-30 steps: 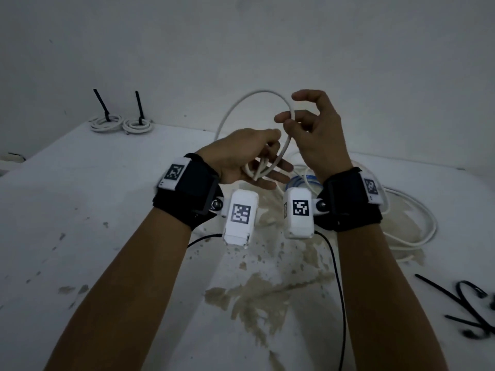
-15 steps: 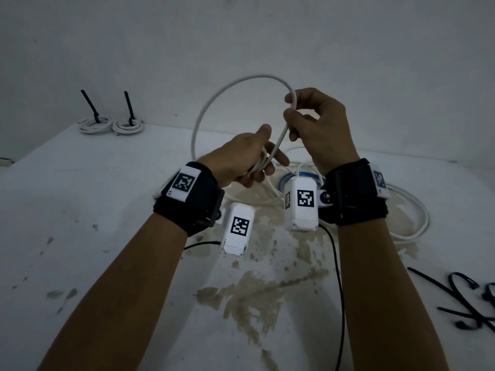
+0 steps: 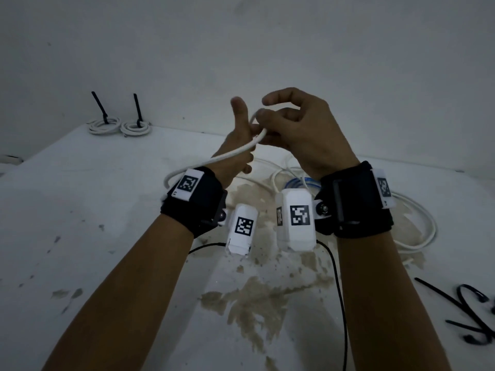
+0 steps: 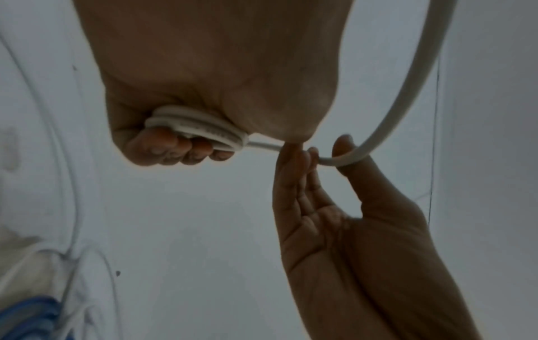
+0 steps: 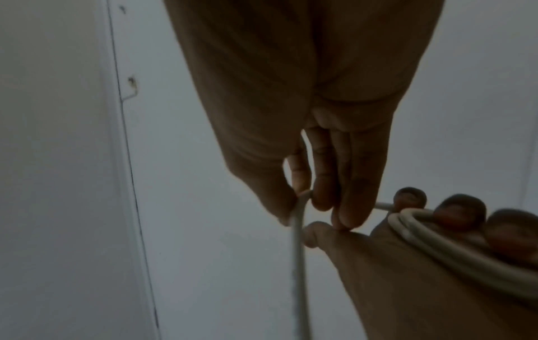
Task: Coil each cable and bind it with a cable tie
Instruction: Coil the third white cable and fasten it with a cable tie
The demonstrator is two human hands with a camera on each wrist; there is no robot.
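I hold a white cable (image 3: 235, 152) above the table with both hands. My left hand (image 3: 237, 156) has its fingers curled round a small coil (image 4: 198, 131) of this cable, and its thumb points up. My right hand (image 3: 270, 121) is just right of the left hand, touching it, and pinches the cable's free run (image 4: 334, 161) between thumb and fingers. The same pinch (image 5: 301, 202) shows in the right wrist view, with the coil (image 5: 436, 239) at lower right. From the pinch the cable sweeps down over my left wrist.
Two coils bound with black ties (image 3: 104, 124) (image 3: 135, 127) lie at the table's back left. Loose white cables (image 3: 417, 228) and a blue cable (image 3: 297, 180) lie under and right of my hands. Black cable ties (image 3: 466, 309) lie at the right edge. A wall stands close behind.
The tall loop held up before has come down. My right hand has moved left to the left hand, and the cable now trails over my left wrist. My left thumb has lifted.
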